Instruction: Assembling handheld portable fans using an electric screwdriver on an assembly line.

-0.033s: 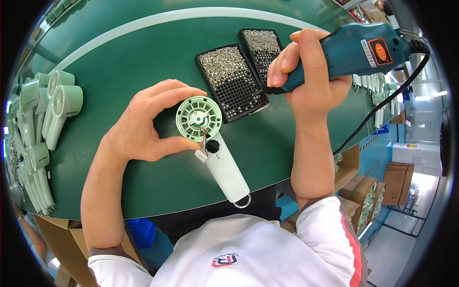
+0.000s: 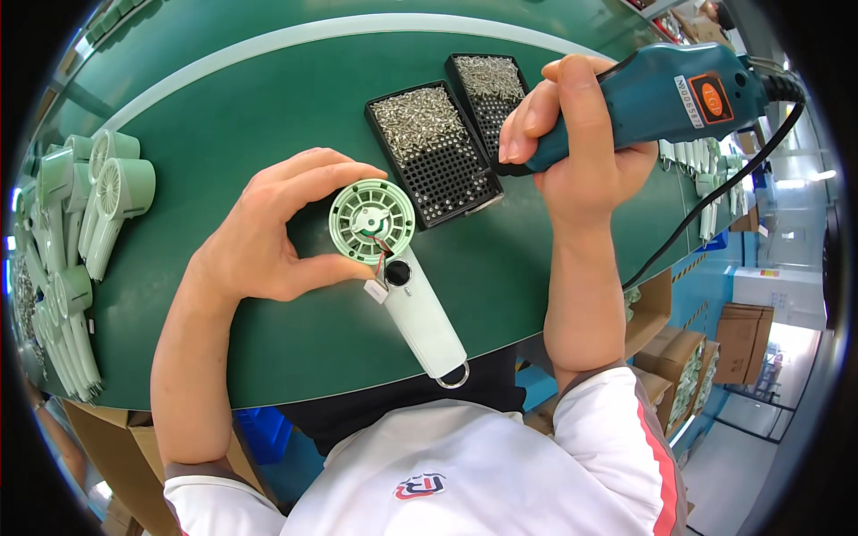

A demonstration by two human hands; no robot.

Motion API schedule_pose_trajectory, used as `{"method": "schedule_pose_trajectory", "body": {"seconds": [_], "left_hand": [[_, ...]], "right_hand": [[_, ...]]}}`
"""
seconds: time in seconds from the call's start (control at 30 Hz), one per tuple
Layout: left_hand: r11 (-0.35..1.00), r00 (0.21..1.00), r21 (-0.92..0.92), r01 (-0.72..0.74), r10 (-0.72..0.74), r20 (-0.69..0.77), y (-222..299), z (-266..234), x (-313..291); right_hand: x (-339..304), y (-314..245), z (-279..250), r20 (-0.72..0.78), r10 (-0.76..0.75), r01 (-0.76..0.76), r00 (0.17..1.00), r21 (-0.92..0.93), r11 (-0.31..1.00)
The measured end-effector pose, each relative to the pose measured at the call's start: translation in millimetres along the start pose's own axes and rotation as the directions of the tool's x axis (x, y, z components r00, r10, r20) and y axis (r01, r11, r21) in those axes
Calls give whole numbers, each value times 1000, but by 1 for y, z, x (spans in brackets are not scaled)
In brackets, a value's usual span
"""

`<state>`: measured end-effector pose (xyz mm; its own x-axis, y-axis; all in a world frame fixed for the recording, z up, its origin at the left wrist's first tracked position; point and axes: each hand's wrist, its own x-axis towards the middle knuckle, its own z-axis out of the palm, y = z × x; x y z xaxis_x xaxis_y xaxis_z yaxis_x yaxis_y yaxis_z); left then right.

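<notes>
Around the round head of a pale green handheld fan (image 2: 422,317) my left hand (image 2: 255,228) curls its thumb and fingers. The fan lies on the green table with its handle slanting toward me and a metal ring at the end. Its head is open at the top, showing a spoked frame, a motor with thin wires and a small white tag below. My right hand (image 2: 585,147) grips a teal electric screwdriver (image 2: 657,94), held above the table with its nose pointing left. The screwdriver's tip is hidden behind my fingers.
Two black screw trays (image 2: 447,186) (image 2: 490,112) with loose screws stand beyond the fan. Several green fans (image 2: 121,192) are piled at the left table edge. A black cord (image 2: 715,195) runs from the screwdriver down past the right edge. Cardboard boxes (image 2: 666,353) stand at lower right.
</notes>
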<state>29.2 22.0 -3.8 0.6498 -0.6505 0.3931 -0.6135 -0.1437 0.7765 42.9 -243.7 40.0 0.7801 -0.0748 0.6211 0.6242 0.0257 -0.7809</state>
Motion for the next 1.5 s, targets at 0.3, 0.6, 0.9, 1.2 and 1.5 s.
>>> {"method": "schedule_pose_trajectory", "body": {"seconds": [0.3, 0.6, 0.9, 1.2, 1.5], "left_hand": [[999, 1000, 40, 2, -2, 15, -4, 0, -2], [1000, 1000, 20, -7, 7, 16, -5, -1, -3], [999, 1000, 35, -7, 6, 31, -5, -2, -3], [999, 999, 3, -43, 43, -14, -6, 1, -2], [999, 999, -4, -43, 43, -20, -7, 1, -4]], "right_hand": [[0, 1, 0, 119, -31, 32, 992, -7, 999], [1, 4, -4, 79, -48, 46, 996, 26, 999], [2, -1, -4, 26, -29, 28, 999, 57, 998], [11, -35, 5, 64, 69, -87, 996, 340, 936], [7, -53, 46, 244, 67, -194, 967, 544, 816]]}}
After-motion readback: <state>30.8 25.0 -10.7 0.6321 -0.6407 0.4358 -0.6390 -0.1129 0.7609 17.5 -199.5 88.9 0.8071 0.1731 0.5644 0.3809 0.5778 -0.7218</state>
